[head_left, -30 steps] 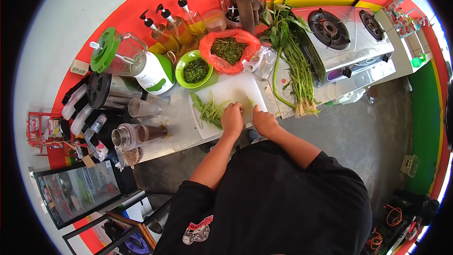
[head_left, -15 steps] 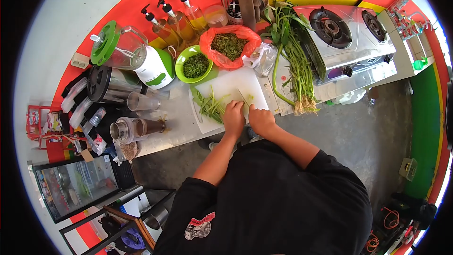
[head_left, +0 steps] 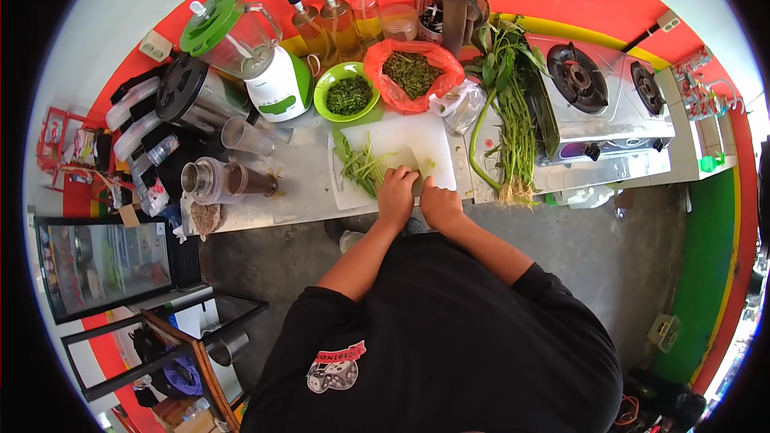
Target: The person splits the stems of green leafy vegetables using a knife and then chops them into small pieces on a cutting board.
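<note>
A white cutting board point(head_left: 437, 140) lies on the counter, with leafy green stems point(head_left: 361, 164) spread over its left half. My left hand point(head_left: 396, 196) is closed over the right end of these stems and presses them to the board. Close beside it, my right hand point(head_left: 440, 204) is wrapped round a knife point(head_left: 417, 183); its handle is hidden in my fist and only part of the blade shows, next to my left fingertips. A few small cut green pieces point(head_left: 431, 165) lie just beyond the blade.
Behind the board stand a green bowl point(head_left: 327, 95) of chopped greens and a red plastic bag point(head_left: 451, 72) of greens. A rooted bundle of greens point(head_left: 513, 144) lies right, beside the gas stove point(head_left: 613, 100). A blender point(head_left: 274, 84), pump bottles point(head_left: 337, 28) and a clear cup point(head_left: 245, 136) stand left.
The whole view has turned and shifted slightly with my head. My hands stay at the board, and the knife blade now sits closer to my left fingers.
</note>
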Demonstrator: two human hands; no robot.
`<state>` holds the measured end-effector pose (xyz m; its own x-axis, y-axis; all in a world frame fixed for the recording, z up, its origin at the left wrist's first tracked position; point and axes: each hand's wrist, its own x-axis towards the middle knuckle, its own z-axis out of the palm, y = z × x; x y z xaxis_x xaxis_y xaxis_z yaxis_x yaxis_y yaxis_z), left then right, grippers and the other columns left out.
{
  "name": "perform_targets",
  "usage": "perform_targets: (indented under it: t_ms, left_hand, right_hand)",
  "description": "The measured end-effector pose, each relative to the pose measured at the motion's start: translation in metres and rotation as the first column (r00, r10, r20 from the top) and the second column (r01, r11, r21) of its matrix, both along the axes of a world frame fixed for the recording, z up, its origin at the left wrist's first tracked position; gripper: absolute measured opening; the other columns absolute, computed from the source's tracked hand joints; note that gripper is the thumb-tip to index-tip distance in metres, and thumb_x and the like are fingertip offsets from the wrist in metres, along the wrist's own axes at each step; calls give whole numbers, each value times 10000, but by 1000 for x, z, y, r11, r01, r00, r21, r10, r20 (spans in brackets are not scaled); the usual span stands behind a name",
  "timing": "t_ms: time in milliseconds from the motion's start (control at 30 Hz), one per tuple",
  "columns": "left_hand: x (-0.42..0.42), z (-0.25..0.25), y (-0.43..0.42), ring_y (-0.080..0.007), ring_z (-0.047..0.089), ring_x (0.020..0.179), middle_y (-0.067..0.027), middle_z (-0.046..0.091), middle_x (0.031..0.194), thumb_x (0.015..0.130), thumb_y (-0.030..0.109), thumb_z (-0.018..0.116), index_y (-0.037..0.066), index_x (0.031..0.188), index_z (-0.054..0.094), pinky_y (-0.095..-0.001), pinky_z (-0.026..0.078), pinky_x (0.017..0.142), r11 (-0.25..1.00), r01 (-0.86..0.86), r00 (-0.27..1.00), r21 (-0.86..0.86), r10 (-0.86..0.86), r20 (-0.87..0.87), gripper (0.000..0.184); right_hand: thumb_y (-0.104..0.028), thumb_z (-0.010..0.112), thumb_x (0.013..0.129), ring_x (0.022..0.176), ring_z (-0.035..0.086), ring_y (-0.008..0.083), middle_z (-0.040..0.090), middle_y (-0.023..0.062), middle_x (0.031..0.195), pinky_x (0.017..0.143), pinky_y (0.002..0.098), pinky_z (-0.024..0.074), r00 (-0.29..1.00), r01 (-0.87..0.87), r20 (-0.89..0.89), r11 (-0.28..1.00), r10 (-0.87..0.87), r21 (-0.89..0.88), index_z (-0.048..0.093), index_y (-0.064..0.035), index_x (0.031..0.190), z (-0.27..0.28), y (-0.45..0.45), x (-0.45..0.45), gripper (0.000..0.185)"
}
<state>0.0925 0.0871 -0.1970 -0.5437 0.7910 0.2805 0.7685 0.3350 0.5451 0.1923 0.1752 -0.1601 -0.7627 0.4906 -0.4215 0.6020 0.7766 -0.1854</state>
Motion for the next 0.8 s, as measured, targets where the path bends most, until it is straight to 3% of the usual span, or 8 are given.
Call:
perform_targets:
  t_ms: [100, 200, 267, 533, 633, 800]
  left_hand:
    - [-2, 1, 1, -303, 604, 981, -49, 661, 1024, 854, -2, 590, 56, 999, 733, -408, 535, 825, 1000, 2, 1000, -4, -2, 28, 212]
    - [-4, 1, 1, -316, 605, 965, -59, 670, 1017, 850, -21, 593, 51, 979, 734, -414, 527, 824, 1000, -5, 998, 13, 5, 66, 204]
    - [-5, 3, 1, -315, 606, 963, -58, 672, 1015, 851, -27, 587, 54, 970, 734, -418, 528, 819, 1000, -12, 997, 16, 11, 76, 206]
    - [-13, 0, -2, -291, 602, 919, -52, 617, 963, 775, 21, 625, 73, 958, 672, -398, 550, 741, 986, 153, 974, -69, -162, -155, 196]
    - [-12, 0, 1, -288, 608, 926, -55, 626, 967, 775, 18, 629, 71, 967, 682, -404, 550, 735, 984, 156, 973, -88, -169, -161, 206]
    - [-16, -7, -4, -316, 616, 941, -80, 646, 966, 825, 24, 627, 47, 964, 706, -427, 538, 774, 989, 142, 989, 47, -141, -36, 162]
  right_hand:
    - [-134, 586, 922, 857, 762, 317, 752, 169, 903, 732, 417, 600, 999, -4, -37, 1000, 5, 4, 507, -7, 1102, 2, 4, -5, 234]
    - [-147, 579, 930, 854, 762, 323, 754, 168, 902, 738, 421, 600, 997, -75, 21, 996, 74, 44, 515, -5, 1115, 13, 0, -4, 242]
    - [-153, 573, 932, 865, 761, 332, 755, 179, 924, 758, 423, 600, 999, -30, 45, 999, 29, 36, 538, 1, 1116, 14, -4, -1, 243]
    - [-160, 561, 918, 880, 759, 346, 752, 204, 960, 775, 443, 599, 999, -28, 39, 999, 27, 29, 571, 7, 1082, 37, -1, -5, 234]
    - [-161, 558, 921, 876, 759, 349, 752, 204, 954, 773, 447, 599, 998, -17, 55, 999, 15, 33, 569, 2, 1078, 36, -6, -6, 226]
    - [-157, 558, 931, 871, 760, 344, 755, 195, 931, 768, 445, 600, 999, 28, 25, 998, -29, 48, 539, -1, 1102, 14, -9, -2, 232]
